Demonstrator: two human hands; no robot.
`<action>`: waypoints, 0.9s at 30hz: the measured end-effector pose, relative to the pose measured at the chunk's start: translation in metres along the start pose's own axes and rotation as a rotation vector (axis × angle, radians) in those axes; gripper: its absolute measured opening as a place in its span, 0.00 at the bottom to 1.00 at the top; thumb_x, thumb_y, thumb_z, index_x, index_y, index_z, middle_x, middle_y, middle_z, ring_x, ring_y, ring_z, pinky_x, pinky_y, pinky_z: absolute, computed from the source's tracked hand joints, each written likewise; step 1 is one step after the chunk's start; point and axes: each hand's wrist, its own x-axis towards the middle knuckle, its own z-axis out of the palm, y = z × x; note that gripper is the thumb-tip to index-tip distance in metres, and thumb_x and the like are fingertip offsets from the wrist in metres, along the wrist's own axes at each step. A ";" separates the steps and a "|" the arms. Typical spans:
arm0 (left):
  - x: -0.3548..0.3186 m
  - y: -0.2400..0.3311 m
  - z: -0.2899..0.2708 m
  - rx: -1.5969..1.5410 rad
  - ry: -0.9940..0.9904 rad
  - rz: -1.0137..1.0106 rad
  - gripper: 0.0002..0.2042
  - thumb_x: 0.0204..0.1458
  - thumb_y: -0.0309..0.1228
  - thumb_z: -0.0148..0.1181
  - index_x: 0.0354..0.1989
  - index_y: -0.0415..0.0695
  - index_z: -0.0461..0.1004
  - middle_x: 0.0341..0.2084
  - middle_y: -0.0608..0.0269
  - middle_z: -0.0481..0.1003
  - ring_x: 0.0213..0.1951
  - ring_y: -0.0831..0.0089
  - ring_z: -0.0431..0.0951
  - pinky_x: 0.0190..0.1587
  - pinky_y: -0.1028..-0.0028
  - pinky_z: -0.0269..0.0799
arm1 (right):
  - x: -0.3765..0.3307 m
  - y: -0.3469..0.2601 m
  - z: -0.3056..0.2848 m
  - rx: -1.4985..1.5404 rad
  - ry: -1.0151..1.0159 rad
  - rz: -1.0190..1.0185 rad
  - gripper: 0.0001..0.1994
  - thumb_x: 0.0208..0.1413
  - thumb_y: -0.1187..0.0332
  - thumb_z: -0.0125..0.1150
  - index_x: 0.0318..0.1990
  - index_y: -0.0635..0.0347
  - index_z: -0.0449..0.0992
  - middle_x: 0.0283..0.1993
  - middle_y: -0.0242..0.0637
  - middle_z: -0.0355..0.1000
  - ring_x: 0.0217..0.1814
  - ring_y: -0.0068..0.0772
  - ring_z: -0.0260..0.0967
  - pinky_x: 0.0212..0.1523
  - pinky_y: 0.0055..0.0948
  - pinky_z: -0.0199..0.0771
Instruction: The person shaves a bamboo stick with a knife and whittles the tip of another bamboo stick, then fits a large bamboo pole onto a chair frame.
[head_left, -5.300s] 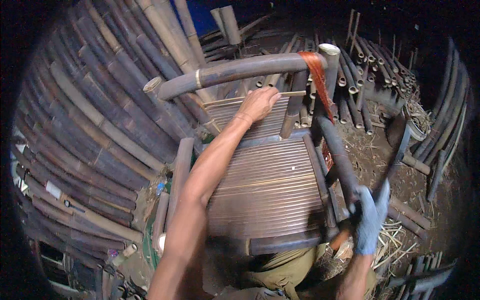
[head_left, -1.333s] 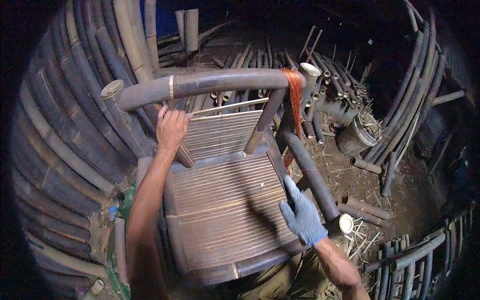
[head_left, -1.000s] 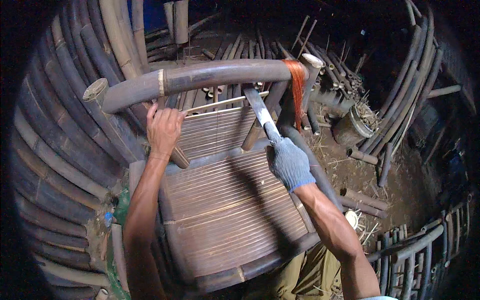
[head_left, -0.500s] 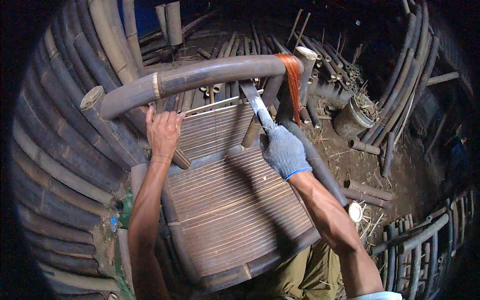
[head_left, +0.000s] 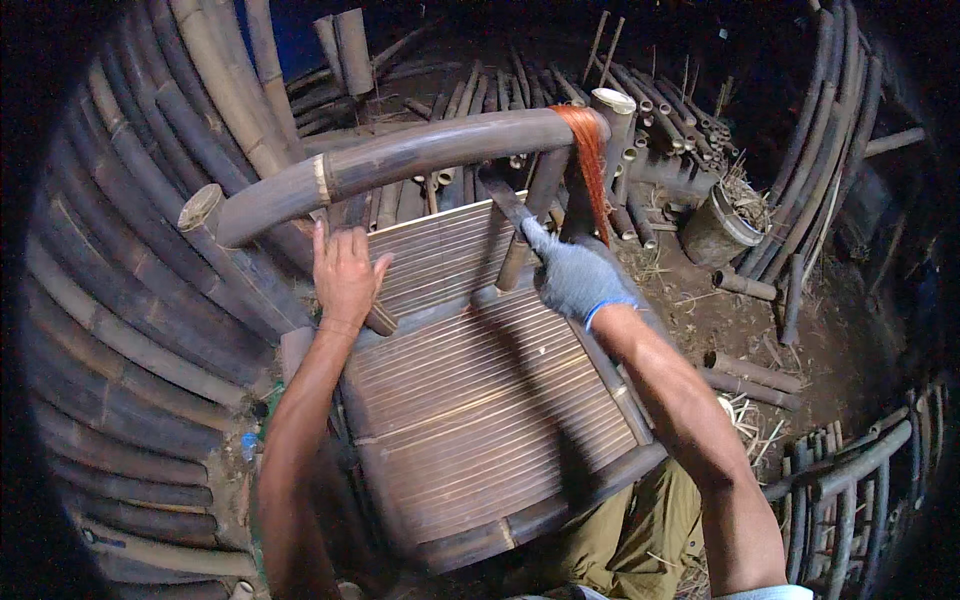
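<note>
A bamboo chair stands in front of me, with a slatted seat, a slatted back panel and a thick curved top rail. My bare left hand rests flat on the left side of the back panel, by the rear post. My right hand, in a grey glove, grips the handle of a dark flat-bladed tool whose tip points up under the top rail. An orange binding wraps the rail's right end.
Long bamboo poles lie stacked along the left. Short cut bamboo pieces pile up behind the chair. A round container sits on the dirt at right, with loose pieces nearby. Another bamboo frame stands at lower right.
My right hand came up from the chair's right armrest to the back panel and now holds the tool with its blade under the top rail. My left hand stayed on the back panel.
</note>
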 end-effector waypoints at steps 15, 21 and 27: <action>-0.076 0.045 -0.022 0.165 -0.210 0.334 0.25 0.53 0.29 0.50 0.60 0.29 0.64 0.60 0.39 0.66 0.64 0.52 0.64 0.68 0.58 0.56 | -0.100 -0.046 0.007 0.166 0.057 -0.168 0.33 0.55 0.70 0.56 0.70 0.50 0.55 0.34 0.57 0.76 0.34 0.60 0.76 0.33 0.54 0.75; -0.107 0.086 0.009 -0.406 -0.822 0.517 0.09 0.47 0.36 0.56 0.27 0.46 0.81 0.29 0.54 0.81 0.37 0.54 0.82 0.50 0.57 0.73 | -0.028 -0.104 0.003 0.112 0.052 -0.335 0.36 0.55 0.70 0.55 0.73 0.44 0.51 0.37 0.56 0.77 0.36 0.60 0.75 0.37 0.54 0.76; -0.105 0.073 0.026 -0.427 -0.952 0.366 0.12 0.48 0.37 0.56 0.31 0.42 0.82 0.33 0.49 0.81 0.39 0.52 0.82 0.46 0.54 0.75 | 0.036 -0.146 0.015 0.119 0.034 -0.366 0.32 0.53 0.68 0.55 0.68 0.50 0.57 0.40 0.59 0.77 0.40 0.61 0.76 0.39 0.56 0.75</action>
